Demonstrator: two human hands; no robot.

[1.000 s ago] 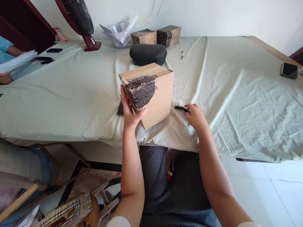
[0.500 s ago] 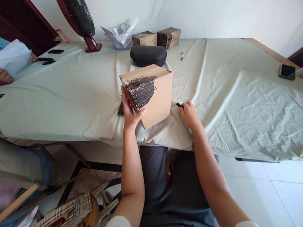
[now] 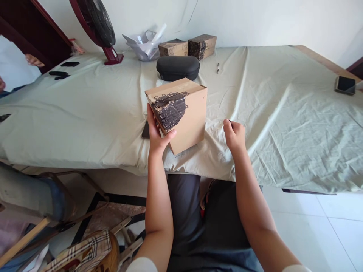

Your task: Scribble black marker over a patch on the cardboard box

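Observation:
A cardboard box (image 3: 191, 117) is tilted up in front of me, with dense black scribbles across its left corner. My left hand (image 3: 159, 136) grips it by the left side, thumb on the near face and fingers round behind. To the right of the box and apart from it, my right hand (image 3: 235, 134) is closed in a fist above the cloth. A small dark tip (image 3: 231, 123) shows at its fingers; the rest of that black object is hidden. Partly behind the box lies a dark flat object (image 3: 145, 131), beside my left hand.
A black hard case (image 3: 178, 68) stands behind the box, with two scribbled cartons (image 3: 209, 42) further back. Near them are a clear plastic basket (image 3: 144, 49), a red fan (image 3: 112, 54) and a pen (image 3: 218, 68). A phone (image 3: 345, 85) lies far right; another person's hand (image 3: 34, 60) is at left.
My right hand has moved right, away from the box, and turned upright; the black object in it is now mostly hidden. The box barely moved. The other person at left shifted.

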